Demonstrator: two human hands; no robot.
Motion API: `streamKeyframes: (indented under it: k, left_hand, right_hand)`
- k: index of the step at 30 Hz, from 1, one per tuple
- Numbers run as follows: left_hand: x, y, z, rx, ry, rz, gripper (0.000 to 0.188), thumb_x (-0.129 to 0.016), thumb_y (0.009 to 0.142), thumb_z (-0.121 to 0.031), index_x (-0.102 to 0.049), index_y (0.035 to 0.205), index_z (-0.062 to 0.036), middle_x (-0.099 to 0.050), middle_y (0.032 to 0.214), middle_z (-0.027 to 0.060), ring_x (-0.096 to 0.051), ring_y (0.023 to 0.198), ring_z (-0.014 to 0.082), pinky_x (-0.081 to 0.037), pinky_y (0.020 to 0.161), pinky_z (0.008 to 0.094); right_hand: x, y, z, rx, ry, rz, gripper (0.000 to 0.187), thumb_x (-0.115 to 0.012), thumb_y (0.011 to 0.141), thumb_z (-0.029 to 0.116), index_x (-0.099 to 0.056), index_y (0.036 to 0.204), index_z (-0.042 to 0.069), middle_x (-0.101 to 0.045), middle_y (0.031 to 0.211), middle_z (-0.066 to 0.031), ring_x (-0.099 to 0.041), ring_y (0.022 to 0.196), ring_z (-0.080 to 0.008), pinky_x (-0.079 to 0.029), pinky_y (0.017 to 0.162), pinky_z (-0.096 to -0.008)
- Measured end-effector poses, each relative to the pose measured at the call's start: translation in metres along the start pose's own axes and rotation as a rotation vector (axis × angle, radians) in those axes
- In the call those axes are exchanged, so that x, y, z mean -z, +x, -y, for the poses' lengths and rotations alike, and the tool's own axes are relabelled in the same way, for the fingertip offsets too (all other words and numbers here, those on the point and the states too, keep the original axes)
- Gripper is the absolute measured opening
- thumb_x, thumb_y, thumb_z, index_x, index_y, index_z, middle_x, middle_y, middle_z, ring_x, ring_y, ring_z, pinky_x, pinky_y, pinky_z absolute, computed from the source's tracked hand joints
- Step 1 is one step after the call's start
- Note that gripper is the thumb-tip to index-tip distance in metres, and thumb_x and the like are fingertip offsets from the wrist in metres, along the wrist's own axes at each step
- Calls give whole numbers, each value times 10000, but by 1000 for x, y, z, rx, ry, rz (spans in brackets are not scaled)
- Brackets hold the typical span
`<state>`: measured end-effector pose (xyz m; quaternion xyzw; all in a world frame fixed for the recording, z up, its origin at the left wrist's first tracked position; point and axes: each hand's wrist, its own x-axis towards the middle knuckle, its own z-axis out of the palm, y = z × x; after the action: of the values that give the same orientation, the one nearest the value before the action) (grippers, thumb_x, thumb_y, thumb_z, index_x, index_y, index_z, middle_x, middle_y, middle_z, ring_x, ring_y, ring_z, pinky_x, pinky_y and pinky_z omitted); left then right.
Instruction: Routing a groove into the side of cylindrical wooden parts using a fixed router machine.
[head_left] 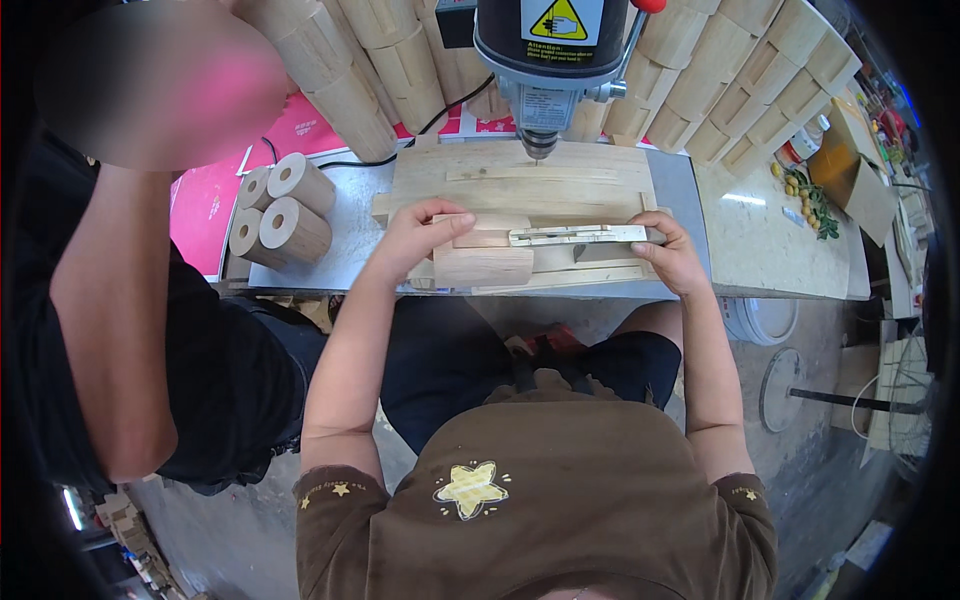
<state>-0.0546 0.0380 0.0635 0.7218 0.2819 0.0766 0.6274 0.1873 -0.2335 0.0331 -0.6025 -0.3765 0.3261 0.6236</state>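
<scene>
On the wooden jig board (590,160) lies a short, rounded wooden block (485,266) with a long recess along its top. My left hand (422,240) grips the block's left end, its thumb laid over the top. A narrow, pale strip (580,235) with dark marks lies lengthwise, its left end reaching the recess. My right hand (672,252) pinches the strip's right end between thumb and fingers. What the strip exactly is cannot be made out. Behind both hands hangs the drill press chuck (540,146), apart from the block.
Several drilled wooden cylinders (285,225) stand at the left. Stacked wooden columns (390,60) line the back on both sides of the drill press (548,45). A person (115,300) stands close at my left. At the right are an open cardboard box (850,165) and small fruits (800,190).
</scene>
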Motion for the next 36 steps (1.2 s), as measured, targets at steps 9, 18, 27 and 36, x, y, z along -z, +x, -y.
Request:
streamKeyframes:
  k: [9, 18, 27, 36]
  left_hand:
    - [-35, 4, 3, -275, -286, -410, 672, -346, 917, -545, -317, 1343, -27, -405, 1283, 137, -412, 1114, 193, -333, 980, 340]
    - [-67, 9, 21, -365, -319, -41, 611, -368, 924, -489, -330, 1325, -29, -473, 1185, 112, -463, 1052, 187, -363, 955, 335]
    - [-81, 18, 51, -429, -404, -670, 324, -334, 967, -264, -453, 1099, 7, -519, 996, 124, -498, 897, 203, -373, 845, 324]
    - [-82, -8, 45, -683, 595, -569, 584, -690, 704, -322, -521, 1171, -16, -512, 1106, 123, -474, 1008, 279, -321, 890, 392]
  right_hand:
    - [-5, -3, -5, 24, 42, -35, 261, -684, 753, 28, -583, 992, 56, -573, 928, 15, -513, 897, -81, -418, 807, -232]
    - [-32, -1, 6, 15, -144, 94, 255, -683, 743, 21, -577, 974, 47, -555, 947, -7, -511, 919, -119, -401, 842, -256]
    - [-32, -1, 1, -14, -87, -119, 272, -686, 725, -29, -583, 970, 30, -593, 904, -3, -533, 871, -84, -439, 781, -229]
    - [-18, 27, -1, 32, -138, -279, 241, -673, 746, -14, -594, 970, 28, -599, 922, -5, -535, 880, -95, -431, 777, -229]
